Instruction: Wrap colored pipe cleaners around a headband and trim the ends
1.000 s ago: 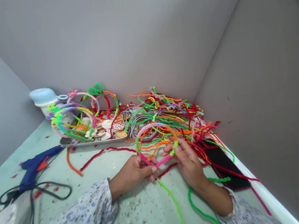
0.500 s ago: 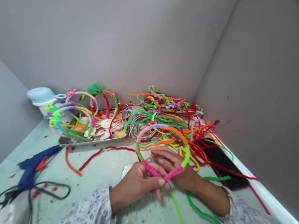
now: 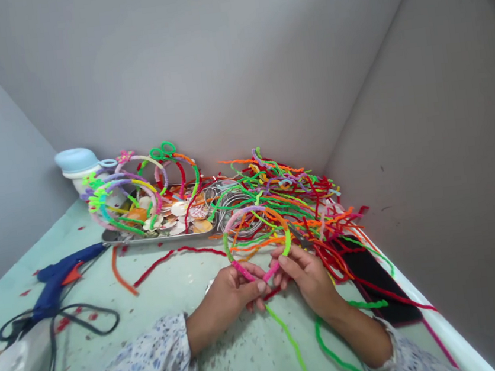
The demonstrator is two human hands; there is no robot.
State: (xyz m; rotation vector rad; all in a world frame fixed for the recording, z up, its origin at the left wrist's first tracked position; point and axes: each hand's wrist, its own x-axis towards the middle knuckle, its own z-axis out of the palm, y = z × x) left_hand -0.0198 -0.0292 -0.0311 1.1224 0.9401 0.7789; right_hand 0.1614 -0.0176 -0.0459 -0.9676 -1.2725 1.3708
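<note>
Blue hot glue gun [image 3: 57,284] way over on the left, then a metal tray [image 3: 159,238] of seashells [image 3: 179,209]. The left hand [image 3: 227,298] pinches one pink end of a pipe-cleaner hoop [image 3: 243,271], and the right hand [image 3: 307,280] has the other end gripped tight, the hoop up against a messy pile of pipe cleaners [image 3: 293,195]. Black phone [image 3: 374,278] far right, red strands across it.

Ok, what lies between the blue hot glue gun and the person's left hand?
Head view: an orange pipe cleaner and a red pipe cleaner on the pale green table.
</note>
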